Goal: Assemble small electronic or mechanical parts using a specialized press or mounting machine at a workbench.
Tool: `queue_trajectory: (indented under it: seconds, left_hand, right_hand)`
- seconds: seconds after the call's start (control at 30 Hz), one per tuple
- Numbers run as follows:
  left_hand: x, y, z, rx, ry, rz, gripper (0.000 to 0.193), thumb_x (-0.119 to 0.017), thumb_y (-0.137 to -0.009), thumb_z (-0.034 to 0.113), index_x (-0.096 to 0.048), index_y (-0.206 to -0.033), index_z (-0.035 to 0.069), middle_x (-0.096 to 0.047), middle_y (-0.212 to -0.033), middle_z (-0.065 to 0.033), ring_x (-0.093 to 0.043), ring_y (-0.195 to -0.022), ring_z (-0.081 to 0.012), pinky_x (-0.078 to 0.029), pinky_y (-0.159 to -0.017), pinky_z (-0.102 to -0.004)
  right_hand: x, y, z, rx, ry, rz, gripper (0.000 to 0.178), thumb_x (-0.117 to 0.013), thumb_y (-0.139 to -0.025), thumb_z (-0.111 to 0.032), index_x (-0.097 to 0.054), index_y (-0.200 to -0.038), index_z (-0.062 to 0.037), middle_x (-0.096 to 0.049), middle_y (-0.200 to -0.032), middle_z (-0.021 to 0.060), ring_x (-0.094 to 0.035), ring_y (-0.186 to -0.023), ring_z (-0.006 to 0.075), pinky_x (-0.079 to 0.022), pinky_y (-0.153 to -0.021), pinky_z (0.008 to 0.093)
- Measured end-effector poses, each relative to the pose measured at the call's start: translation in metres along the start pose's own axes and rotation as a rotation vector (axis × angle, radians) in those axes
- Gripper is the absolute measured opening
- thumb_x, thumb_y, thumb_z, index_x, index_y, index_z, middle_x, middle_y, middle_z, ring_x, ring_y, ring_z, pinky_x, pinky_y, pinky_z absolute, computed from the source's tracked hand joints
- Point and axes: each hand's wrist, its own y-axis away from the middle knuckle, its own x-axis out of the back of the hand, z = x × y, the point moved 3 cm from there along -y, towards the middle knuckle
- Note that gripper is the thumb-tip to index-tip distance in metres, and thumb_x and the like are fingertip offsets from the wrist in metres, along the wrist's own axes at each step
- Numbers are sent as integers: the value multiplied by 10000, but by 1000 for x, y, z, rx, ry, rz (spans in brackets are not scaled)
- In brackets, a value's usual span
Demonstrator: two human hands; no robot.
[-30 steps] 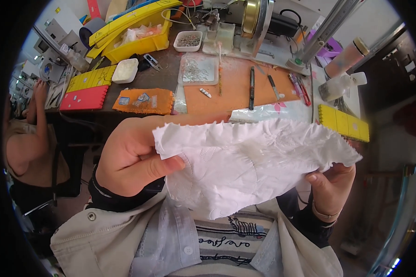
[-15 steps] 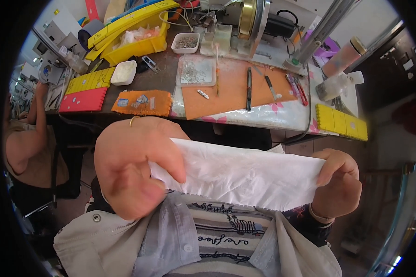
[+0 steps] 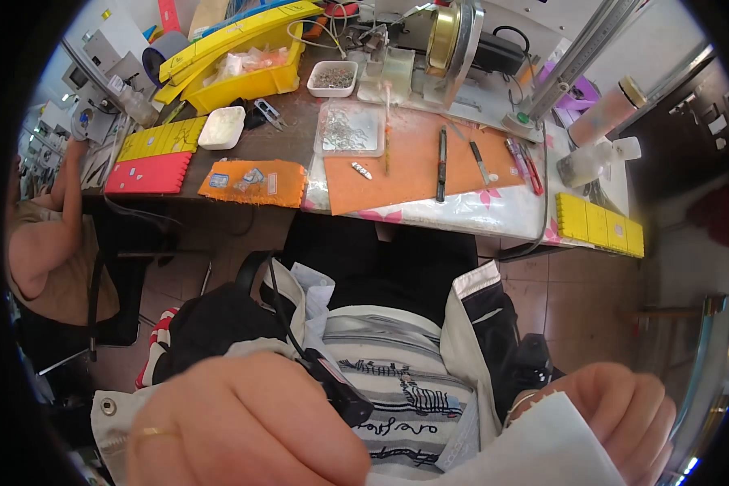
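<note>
A strip of thin white paper (image 3: 535, 454) with a jagged edge stretches between my two hands, low in the view and close to the camera. My right hand (image 3: 624, 409) grips its right end with curled fingers. My left hand (image 3: 251, 421), wearing a ring, is closed, knuckles up, where the strip's left end runs out of view; its fingertips are hidden. Below the hands' level, a black device on a cord (image 3: 340, 393) hangs in front of my striped shirt.
Ahead is a workbench with an orange mat (image 3: 413, 178), a black pen (image 3: 441, 162), a clear tray (image 3: 350, 130), a yellow bin (image 3: 279, 78) and an orange cloth pad (image 3: 251, 183). Bottles (image 3: 583, 164) stand at the right. A co-worker's arm (image 3: 61, 211) is at the far left.
Both hands have moved down and closer to the camera, carrying the paper strip to the lower edge. My lap and the hanging black device now show.
</note>
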Motion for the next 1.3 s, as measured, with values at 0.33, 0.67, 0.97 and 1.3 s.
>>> queue_trajectory:
  seconds: [0.33,0.67,0.97,1.3]
  left_hand:
    - [-58,17,-39,-726,-6,609,61,-678,-838,21,-710,-867,65,-614,-702,-16,-546,-591,-112,-384,-504,-231]
    - [-95,21,14,248,113,795,389,-587,-827,-134,-418,-567,101,-386,-541,51,-345,-432,-54,-278,-412,-177]
    - [-81,35,14,400,830,1041,501,-494,-769,-225,-304,-466,126,-290,-497,75,-222,-359,-58,-185,-320,-190]
    - [-87,10,-6,243,646,1111,497,-501,-762,-220,-296,-449,108,-300,-488,49,-217,-372,-69,-167,-328,-189]
  right_hand:
    - [-25,18,11,-31,7,5,99,-767,-841,-184,-707,-796,-119,-631,-802,-19,-575,-684,102,-444,-608,218]
    - [-34,40,18,-62,-63,30,183,-794,-826,-225,-691,-772,-84,-638,-777,21,-576,-635,123,-433,-548,200]
    - [-44,28,22,-179,-175,43,236,-846,-785,-226,-683,-767,-57,-645,-765,63,-584,-588,140,-464,-489,212]
    - [-89,55,27,75,-318,650,143,-784,-788,-33,-646,-760,-11,-670,-765,69,-594,-559,128,-474,-483,200]
